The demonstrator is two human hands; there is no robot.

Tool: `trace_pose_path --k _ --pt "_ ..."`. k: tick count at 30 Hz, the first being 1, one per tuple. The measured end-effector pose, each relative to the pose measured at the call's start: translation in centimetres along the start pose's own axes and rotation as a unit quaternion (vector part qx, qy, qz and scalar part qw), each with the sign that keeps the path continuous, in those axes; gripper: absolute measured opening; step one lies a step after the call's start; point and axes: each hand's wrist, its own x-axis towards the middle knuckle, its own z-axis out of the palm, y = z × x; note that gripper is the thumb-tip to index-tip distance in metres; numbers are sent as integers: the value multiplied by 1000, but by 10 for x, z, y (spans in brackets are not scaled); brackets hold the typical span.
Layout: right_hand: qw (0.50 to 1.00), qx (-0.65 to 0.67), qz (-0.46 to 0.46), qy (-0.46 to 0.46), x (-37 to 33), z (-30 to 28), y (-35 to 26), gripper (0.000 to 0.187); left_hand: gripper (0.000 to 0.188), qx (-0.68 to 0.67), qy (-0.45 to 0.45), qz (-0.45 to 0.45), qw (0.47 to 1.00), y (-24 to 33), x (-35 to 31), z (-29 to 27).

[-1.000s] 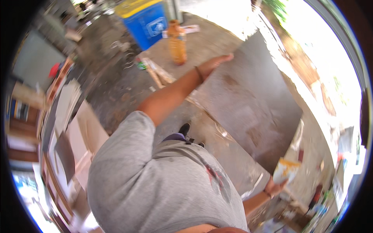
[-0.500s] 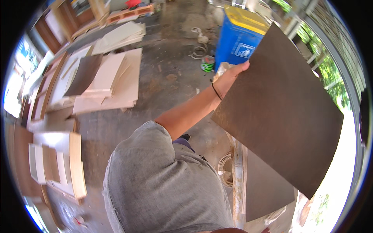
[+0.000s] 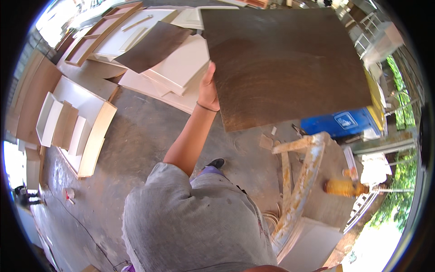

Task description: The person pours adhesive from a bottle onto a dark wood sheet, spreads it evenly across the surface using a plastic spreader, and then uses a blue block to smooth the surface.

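Note:
A large, dark brown flat sheet is held up in front of me. My left hand grips its left edge, with the thumb on the near face and the other fingers mostly hidden behind. The sheet's upper edge lies nearly level in the picture. Behind it, a similar brown sheet rests slightly bowed across stacked pale boards. Only a bit of my right arm shows at the lower edge; my right hand is out of view.
A rusty, paint-flaked stand is close on my right, with light panels beside it. Beyond are a yellow bottle and a blue bin, partly covered by the sheet. An open cabinet piece lies to the left. A cable crosses the floor.
My view has turned left, and the held sheet has swung with my left arm from the right toward the stacked boards. Its tilt has levelled out. My left hand keeps its grip.

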Motion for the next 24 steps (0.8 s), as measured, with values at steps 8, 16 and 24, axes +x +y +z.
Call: trace_pose_path --k 8,16,24 --pt "991 58 117 -18 38 108 147 68 43 85 201 205 954 97 -14 -155" --pt "982 2 146 116 51 130 197 56 38 83 343 210 912 103 -23 -273" --pt "982 -36 146 111 43 148 202 52 28 13 416 247 875 68 -53 -340"
